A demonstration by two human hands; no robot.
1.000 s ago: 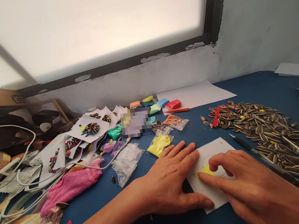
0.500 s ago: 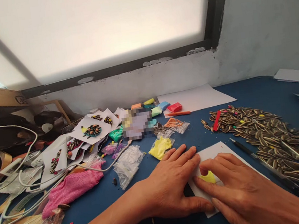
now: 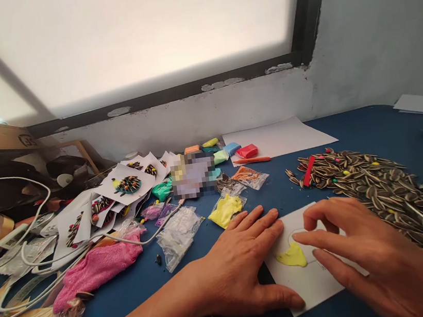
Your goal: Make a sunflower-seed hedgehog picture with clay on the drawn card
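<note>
A white sheet of paper (image 3: 314,290) lies on the blue table, with part of a pencil outline showing. On it is a flattened piece of yellow clay (image 3: 293,256). My left hand (image 3: 245,266) lies flat with fingers stretched out, its thumb and fingertips at the sheet's left edge. Above the right part of the sheet, my right hand (image 3: 358,248) has its fingers bent and apart, the index fingertip just right of the clay. Nothing shows between those fingers. An opened packet of yellow clay (image 3: 226,209) lies beyond my left hand.
Sunflower seeds (image 3: 375,189) spread in a heap on the right. Seed-decorated cards (image 3: 127,182) are stacked at the left, near a pink cloth (image 3: 97,269) and a white cable (image 3: 149,238). Clay packs, one red (image 3: 247,151), sit at the back beside a large white sheet (image 3: 286,135).
My right hand has lifted off the yellow clay and moved right, its fingers spreading, so the clay and outline show. My left hand has stayed almost still.
</note>
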